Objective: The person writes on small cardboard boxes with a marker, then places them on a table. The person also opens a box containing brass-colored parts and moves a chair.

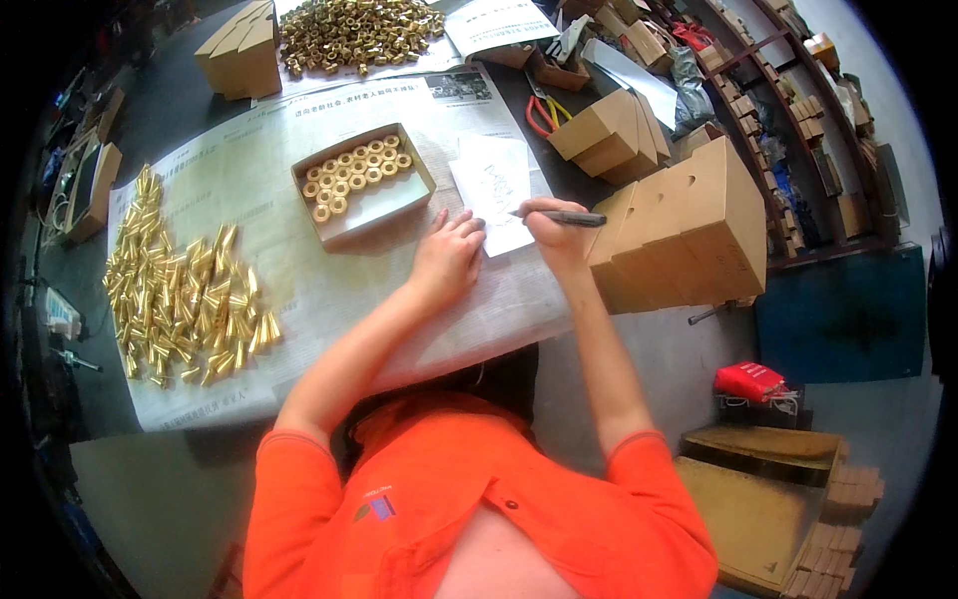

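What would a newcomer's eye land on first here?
Probably the vivid orange shirt at the bottom, then the heap of shiny gold-coloured cones at the left. Next comes the right hand, holding a dark pen over white paper, right of the open box of rings.

Heaped brass-coloured parts (190, 299), cardboard boxes (689, 230) and crowded shelving (750, 118) mark this as a workshop.
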`<state>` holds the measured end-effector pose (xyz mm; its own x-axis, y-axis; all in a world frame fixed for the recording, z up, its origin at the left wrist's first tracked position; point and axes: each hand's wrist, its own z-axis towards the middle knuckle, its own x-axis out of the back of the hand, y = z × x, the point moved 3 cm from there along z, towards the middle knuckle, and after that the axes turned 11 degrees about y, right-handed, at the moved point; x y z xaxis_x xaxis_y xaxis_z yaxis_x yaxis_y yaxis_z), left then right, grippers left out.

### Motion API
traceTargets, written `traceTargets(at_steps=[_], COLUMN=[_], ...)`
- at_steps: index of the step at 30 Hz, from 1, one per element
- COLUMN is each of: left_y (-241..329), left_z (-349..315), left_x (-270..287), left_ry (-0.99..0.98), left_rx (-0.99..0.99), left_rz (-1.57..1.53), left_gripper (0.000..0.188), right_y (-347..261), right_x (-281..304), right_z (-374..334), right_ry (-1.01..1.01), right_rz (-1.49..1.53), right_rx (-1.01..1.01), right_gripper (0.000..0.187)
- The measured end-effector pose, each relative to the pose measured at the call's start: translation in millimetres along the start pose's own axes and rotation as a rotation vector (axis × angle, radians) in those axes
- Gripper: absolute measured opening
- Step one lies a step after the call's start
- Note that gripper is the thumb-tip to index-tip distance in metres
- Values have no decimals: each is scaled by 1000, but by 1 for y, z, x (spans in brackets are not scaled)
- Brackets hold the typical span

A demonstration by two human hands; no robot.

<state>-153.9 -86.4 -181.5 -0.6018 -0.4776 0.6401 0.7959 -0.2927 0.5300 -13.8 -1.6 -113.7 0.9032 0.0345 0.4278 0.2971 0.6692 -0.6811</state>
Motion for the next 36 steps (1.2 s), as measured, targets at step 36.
traceTargets(at_steps=[36], left_y=[106], left_z=[131], left_x=[13], left_ry=[-8], left_rx=[109], left_rz=[-823], left_gripper=[25], right_y=[-47], right_x=[298], right_z=[-2], right_ry=[879], right_rz=[290], right_rx=[29], right_gripper=[20])
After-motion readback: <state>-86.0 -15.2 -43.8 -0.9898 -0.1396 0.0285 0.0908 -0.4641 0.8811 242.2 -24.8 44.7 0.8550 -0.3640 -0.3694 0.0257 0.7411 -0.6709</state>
